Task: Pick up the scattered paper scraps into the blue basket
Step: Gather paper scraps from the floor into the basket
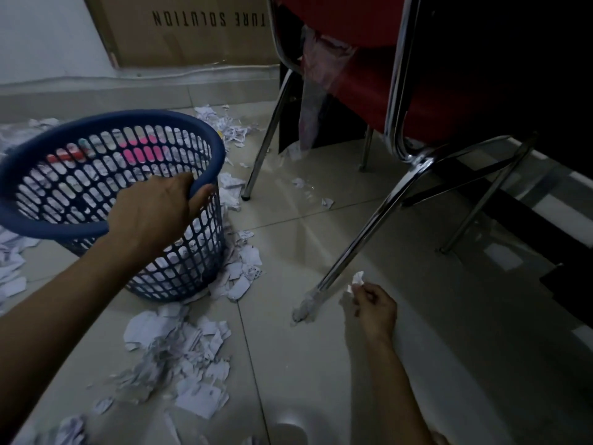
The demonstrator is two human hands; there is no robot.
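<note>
Basket (179, 252) left of the chair (401, 91), scraps (179, 358) before it.

The left hand (154, 213) holds the near rim of the blue basket (64, 226), fingers curled over the edge, tilting it toward the camera; scraps and something pink show through its mesh. The right hand (373, 306) pinches a small crumpled scrap (357, 279) just beside a chrome chair leg (362, 232), where another wad (303, 311) lies at the foot. Torn paper (179, 354) litters the tiled floor (321, 364) around and in front of the basket. A cardboard box (192, 30) leans against the wall.
</note>
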